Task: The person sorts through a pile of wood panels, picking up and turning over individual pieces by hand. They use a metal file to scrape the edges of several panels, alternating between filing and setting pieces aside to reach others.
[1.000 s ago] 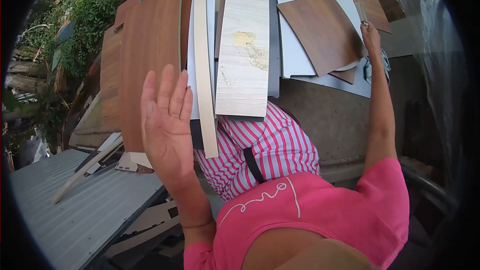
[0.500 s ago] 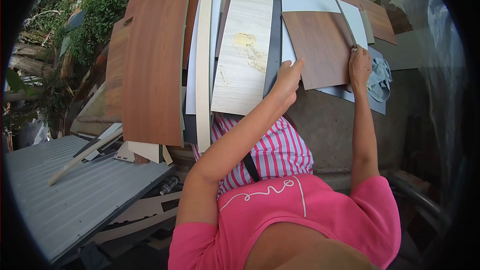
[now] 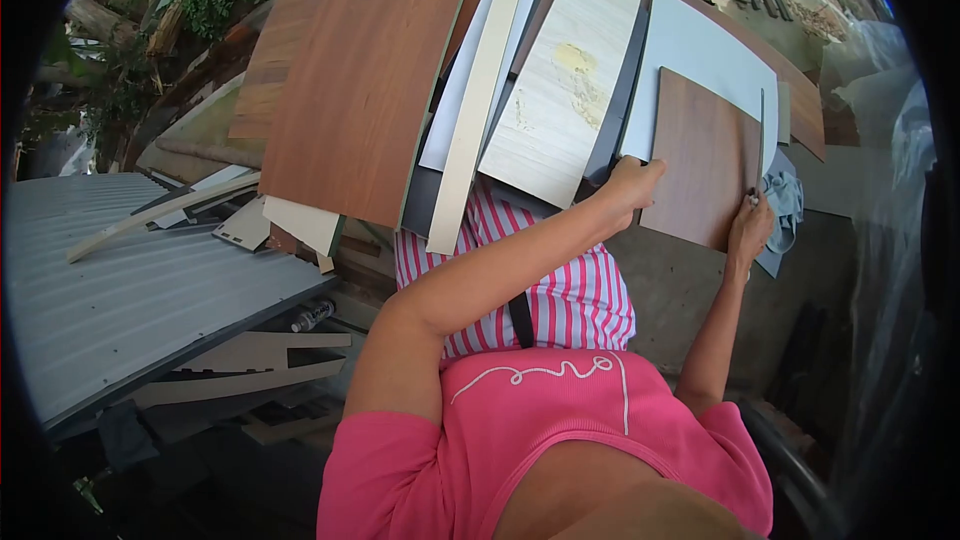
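A small brown wood-grain panel [image 3: 703,162] lies tilted over a larger pale blue-white board [image 3: 700,40]. My left hand [image 3: 632,187] is closed on the panel's left edge, near its lower corner. At the right edge my right hand [image 3: 750,227] is closed around the near end of a long, thin, grey tool [image 3: 762,135]. The tool runs along that edge, pointing away from me; its exact kind I cannot make out. Just right of this hand sits a crumpled grey-blue cloth [image 3: 783,205].
Left of the panel are a stained pale board [image 3: 570,70], a narrow cream strip [image 3: 480,105] and a large reddish-brown board [image 3: 360,80]. A corrugated metal sheet [image 3: 150,280] lies at far left. Clear plastic sheeting [image 3: 900,170] hangs at right.
The whole view has shifted and turned. The thin tool has drawn back towards me, and its far end now lies along the panel's right edge. Both hands keep their holds.
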Tool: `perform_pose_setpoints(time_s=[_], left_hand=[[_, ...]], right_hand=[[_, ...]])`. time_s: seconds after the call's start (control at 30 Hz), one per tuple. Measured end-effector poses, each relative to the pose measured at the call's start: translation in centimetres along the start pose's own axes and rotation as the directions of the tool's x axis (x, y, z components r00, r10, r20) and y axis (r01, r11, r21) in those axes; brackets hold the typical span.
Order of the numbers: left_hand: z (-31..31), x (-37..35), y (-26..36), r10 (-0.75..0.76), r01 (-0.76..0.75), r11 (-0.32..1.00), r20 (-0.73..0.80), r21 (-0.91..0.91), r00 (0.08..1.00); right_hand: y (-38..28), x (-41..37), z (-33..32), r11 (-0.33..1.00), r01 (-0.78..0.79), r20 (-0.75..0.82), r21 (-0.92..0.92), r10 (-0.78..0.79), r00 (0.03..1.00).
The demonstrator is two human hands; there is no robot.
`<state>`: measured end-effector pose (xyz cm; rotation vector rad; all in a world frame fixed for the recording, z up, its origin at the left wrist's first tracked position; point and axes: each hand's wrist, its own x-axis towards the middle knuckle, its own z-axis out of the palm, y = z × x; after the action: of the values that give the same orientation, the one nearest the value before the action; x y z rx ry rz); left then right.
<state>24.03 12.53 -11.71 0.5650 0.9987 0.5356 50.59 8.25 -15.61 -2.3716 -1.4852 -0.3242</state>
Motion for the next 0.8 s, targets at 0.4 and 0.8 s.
perform_pose_setpoints(time_s=[0.4, 0.8], left_hand=[[2.0, -0.7, 0.9, 0.346, -0.337, 0.934, -0.062, 0.117, 0.936], [-4.4, -15.2, 9.5, 0.807, -0.705, 0.57, -0.125, 0.422, 0.577]], right_hand=[[0.3, -1.4, 0.6, 0.777, -0.205, 0.261, 0.595, 0.054, 0.964], [-11.7, 7.3, -10.1, 0.723, 0.052, 0.183, 0.688, -0.243, 0.953]])
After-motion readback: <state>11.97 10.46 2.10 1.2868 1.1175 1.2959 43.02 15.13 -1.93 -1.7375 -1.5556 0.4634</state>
